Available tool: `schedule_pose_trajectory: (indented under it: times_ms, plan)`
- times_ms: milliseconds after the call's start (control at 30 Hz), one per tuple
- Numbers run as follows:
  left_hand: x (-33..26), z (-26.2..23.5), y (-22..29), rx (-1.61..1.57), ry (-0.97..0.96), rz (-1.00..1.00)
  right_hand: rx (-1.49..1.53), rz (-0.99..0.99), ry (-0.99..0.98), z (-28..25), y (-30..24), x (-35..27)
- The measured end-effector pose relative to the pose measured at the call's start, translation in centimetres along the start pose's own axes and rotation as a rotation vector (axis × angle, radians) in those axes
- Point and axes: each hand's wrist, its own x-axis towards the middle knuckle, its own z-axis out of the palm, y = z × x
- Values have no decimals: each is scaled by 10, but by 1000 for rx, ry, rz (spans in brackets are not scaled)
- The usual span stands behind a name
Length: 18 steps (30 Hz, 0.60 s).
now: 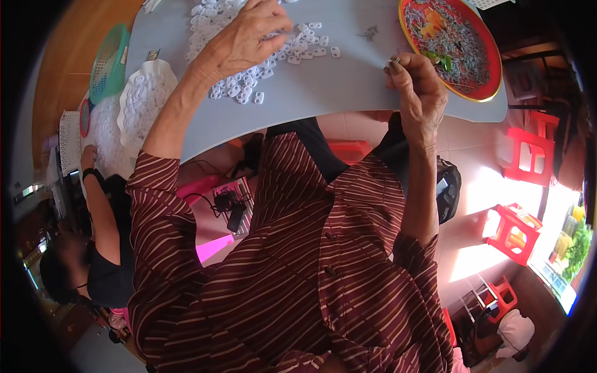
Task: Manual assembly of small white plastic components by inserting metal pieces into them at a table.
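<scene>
A heap of small white plastic pieces (pixel 239 84), each with holes, spreads over the grey table. Above this heap is my left hand (pixel 249 37), its thumb and forefinger apart and no piece visible between them. Farther right, my right hand (pixel 420 93) is raised over the table's near edge with thumb and fingers pinched together. Something tiny seems to be at those fingertips, too small to make out. Beside that hand lies a red plate (pixel 495 68) with a yellow rim, holding many thin grey metal pins or screws (pixel 463 62). A few similar metal bits (pixel 369 32) lie on the tabletop.
At the left stand a white scalloped tray (pixel 163 69) of white pieces and a green mesh basket (pixel 107 68). Another person's arm (pixel 99 205) reaches to the table there. Red stools (pixel 513 233) stand on the floor at right. The table's curved edge (pixel 280 126) runs before me.
</scene>
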Motion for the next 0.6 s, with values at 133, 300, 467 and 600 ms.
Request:
schedule_pose_trajectory:
  times_ms: [133, 300, 467, 600]
  plan:
    - [0, 0, 15, 2, 27, -50, -17, -6, -1, 1, 0, 0]
    - [1, 5, 14, 52, 68, -1, -17, 9, 7, 3, -2, 0]
    - [1, 14, 14, 193, 167, 35, -25, -1, -17, 1, -2, 1]
    - [0, 17, 8, 138, 244, 8, -32, -4, -18, 0, -4, 1]
